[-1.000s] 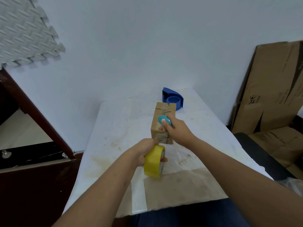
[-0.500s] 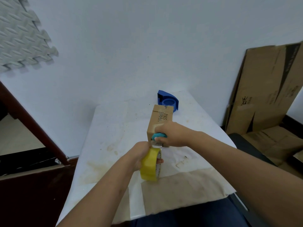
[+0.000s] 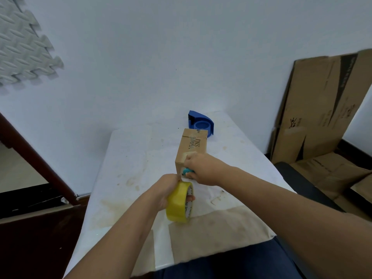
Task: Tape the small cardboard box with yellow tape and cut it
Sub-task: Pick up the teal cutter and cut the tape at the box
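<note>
box: small cardboard box [image 3: 192,150] lies on the white table [image 3: 128,158], just in front of a blue dispenser [image 3: 201,123].
left hand [image 3: 167,191]: clenched round the yellow tape roll [image 3: 179,202], just short of the box.
right hand [image 3: 203,168]: closed on a small teal cutter [image 3: 187,171], pressed against the box's near end.
risk: the strip between roll and box is barely visible; if it's slack, the cut may tear ragged.
risk: the box may slide away.
</note>
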`<state>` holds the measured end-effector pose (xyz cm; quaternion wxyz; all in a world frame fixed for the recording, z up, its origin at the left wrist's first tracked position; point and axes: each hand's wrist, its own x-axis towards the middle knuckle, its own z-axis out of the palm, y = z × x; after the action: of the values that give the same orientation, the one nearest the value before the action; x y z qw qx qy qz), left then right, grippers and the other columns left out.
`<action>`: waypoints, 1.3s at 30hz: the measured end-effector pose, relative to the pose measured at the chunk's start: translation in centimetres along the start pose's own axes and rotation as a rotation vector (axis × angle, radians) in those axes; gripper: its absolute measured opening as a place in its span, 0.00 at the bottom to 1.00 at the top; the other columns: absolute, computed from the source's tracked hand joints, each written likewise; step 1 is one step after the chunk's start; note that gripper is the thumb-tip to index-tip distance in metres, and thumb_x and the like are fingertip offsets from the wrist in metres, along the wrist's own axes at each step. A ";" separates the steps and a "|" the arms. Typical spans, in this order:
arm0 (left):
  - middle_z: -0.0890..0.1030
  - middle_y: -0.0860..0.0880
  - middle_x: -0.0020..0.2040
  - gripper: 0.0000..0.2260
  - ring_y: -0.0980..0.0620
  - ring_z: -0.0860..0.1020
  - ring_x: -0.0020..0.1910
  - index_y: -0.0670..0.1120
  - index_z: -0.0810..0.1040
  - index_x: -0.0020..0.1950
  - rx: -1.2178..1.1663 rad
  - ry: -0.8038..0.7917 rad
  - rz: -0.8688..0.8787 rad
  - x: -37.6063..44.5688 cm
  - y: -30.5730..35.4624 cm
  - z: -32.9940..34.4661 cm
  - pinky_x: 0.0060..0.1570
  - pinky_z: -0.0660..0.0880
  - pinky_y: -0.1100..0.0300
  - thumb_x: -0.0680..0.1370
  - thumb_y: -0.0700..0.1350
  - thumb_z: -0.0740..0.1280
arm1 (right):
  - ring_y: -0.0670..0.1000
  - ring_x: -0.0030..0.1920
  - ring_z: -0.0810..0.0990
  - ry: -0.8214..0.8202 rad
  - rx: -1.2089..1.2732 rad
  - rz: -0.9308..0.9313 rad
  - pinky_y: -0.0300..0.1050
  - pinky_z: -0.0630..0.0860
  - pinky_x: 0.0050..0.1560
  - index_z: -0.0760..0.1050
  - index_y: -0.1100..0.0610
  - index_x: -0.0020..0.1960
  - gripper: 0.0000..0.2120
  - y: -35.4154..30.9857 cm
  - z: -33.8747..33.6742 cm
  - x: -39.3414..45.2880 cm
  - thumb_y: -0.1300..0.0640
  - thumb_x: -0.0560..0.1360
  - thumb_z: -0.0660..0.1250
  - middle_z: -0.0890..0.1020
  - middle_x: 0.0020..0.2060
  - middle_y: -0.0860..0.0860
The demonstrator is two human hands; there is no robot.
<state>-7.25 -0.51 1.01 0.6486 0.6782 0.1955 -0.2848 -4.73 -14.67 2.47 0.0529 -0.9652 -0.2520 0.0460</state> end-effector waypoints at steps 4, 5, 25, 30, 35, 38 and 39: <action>0.80 0.38 0.37 0.11 0.45 0.80 0.26 0.38 0.78 0.46 0.011 0.000 0.012 -0.1 0.0 0.1 0.27 0.80 0.56 0.80 0.38 0.57 | 0.56 0.53 0.77 0.021 -0.025 0.005 0.51 0.77 0.53 0.75 0.60 0.59 0.14 0.0 0.7 0.0 0.52 0.79 0.60 0.75 0.60 0.56; 0.80 0.38 0.37 0.11 0.45 0.80 0.26 0.38 0.78 0.47 0.011 -0.001 0.016 -0.1 0.0 0.1 0.28 0.81 0.55 0.80 0.39 0.57 | 0.57 0.53 0.78 0.025 -0.022 0.007 0.52 0.77 0.53 0.75 0.60 0.59 0.14 0.0 1.0 0.0 0.53 0.79 0.60 0.75 0.60 0.56; 0.81 0.38 0.29 0.09 0.43 0.80 0.24 0.37 0.76 0.44 -0.027 0.030 0.024 -0.5 -0.1 -0.4 0.31 0.80 0.53 0.79 0.38 0.58 | 0.56 0.78 0.47 -0.247 -0.304 0.049 0.53 0.70 0.67 0.78 0.62 0.52 0.09 0.3 1.6 -1.0 0.61 0.76 0.62 0.75 0.65 0.59; 0.82 0.38 0.32 0.07 0.42 0.80 0.31 0.36 0.77 0.46 -0.049 0.037 0.005 -0.9 -0.5 -1.1 0.37 0.81 0.51 0.78 0.39 0.62 | 0.63 0.76 0.53 -0.254 -0.217 0.080 0.57 0.64 0.72 0.76 0.63 0.60 0.14 0.3 2.2 -0.3 0.58 0.78 0.61 0.72 0.68 0.61; 0.84 0.39 0.34 0.05 0.46 0.82 0.29 0.36 0.79 0.48 -0.048 -0.065 0.032 -2.0 -0.7 -2.1 0.32 0.82 0.57 0.74 0.37 0.68 | 0.57 0.56 0.76 0.213 0.022 0.095 0.49 0.74 0.50 0.74 0.57 0.54 0.12 1.3 1.5 -2.0 0.50 0.79 0.59 0.78 0.55 0.57; 0.85 0.43 0.37 0.03 0.49 0.84 0.31 0.40 0.77 0.46 -0.016 -0.108 0.174 -2.4 -0.5 -2.6 0.30 0.80 0.59 0.75 0.36 0.70 | 0.49 0.40 0.78 0.512 0.420 0.289 0.39 0.69 0.33 0.72 0.55 0.55 0.13 0.8 2.1 -3.9 0.48 0.80 0.56 0.81 0.44 0.51; 0.86 0.43 0.41 0.03 0.50 0.85 0.33 0.41 0.76 0.44 -0.025 -0.114 0.229 -2.5 -0.2 -2.7 0.30 0.80 0.60 0.76 0.36 0.69 | 0.46 0.39 0.78 0.556 0.645 0.367 0.37 0.71 0.33 0.73 0.55 0.57 0.12 0.6 2.6 -4.3 0.48 0.81 0.56 0.82 0.44 0.49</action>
<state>-8.93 2.43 2.40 0.6952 0.6708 0.0834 -0.2446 -8.52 -17.07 0.06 0.4070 -0.9038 -0.0259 -0.1300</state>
